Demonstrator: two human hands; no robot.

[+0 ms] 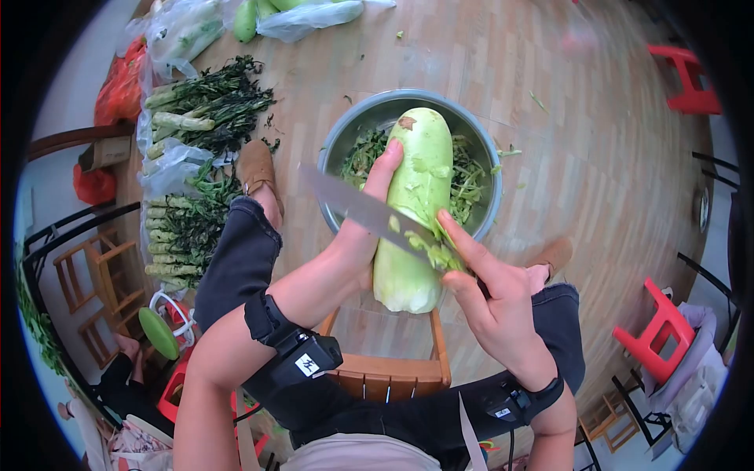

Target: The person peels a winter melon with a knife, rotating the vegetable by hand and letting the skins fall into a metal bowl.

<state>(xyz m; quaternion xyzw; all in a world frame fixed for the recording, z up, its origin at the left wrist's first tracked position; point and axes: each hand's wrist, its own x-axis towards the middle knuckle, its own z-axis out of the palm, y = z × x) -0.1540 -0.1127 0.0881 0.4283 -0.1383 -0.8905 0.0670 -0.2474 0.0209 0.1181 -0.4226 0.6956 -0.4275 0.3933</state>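
Note:
A long pale-green gourd (420, 177) is held over a round metal basin (323, 157), its near end whitish and partly peeled. My left hand (377, 192) is closed on the gourd's left side, thumb along its surface. In my right hand (495, 294) is a wide-bladed knife (349, 202), its blade lying across the gourd and pointing to the upper left. Green peel bits (432, 247) cling to the blade near my right fingers. Green peelings (467, 180) lie in the basin under the gourd. The knife's handle is mostly hidden by my right hand.
Bundles of leafy stem vegetables (188, 231) lie on the floor at left, beside plastic bags (184, 31). More green gourds (245, 22) are at the top. Red stools (660, 334) stand at right, and a wooden chair (385, 369) is in front of me. Peel scraps dot the floor.

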